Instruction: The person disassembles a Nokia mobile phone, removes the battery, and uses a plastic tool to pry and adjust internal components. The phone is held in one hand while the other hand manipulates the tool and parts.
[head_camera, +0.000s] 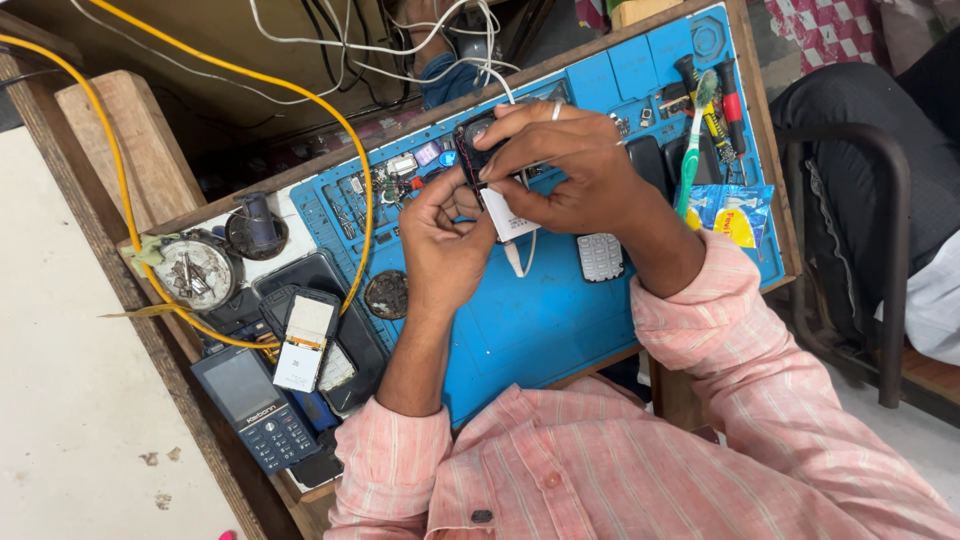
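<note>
Pinching a small dark phone body (477, 150) over the blue work mat (540, 320), the right hand (570, 165) grips from above, while the left hand (445, 240) pinches its white battery (505, 215) (a loose grey keypad (600, 257) lies just beside).

bright, even daylight, soft shadows, sharp focus, slight edge distortion

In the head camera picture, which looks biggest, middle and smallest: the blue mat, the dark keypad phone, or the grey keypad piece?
1. blue mat, by far the largest.
2. dark keypad phone, at the bench's edge.
3. grey keypad piece, lying on the mat, the smallest.
</note>
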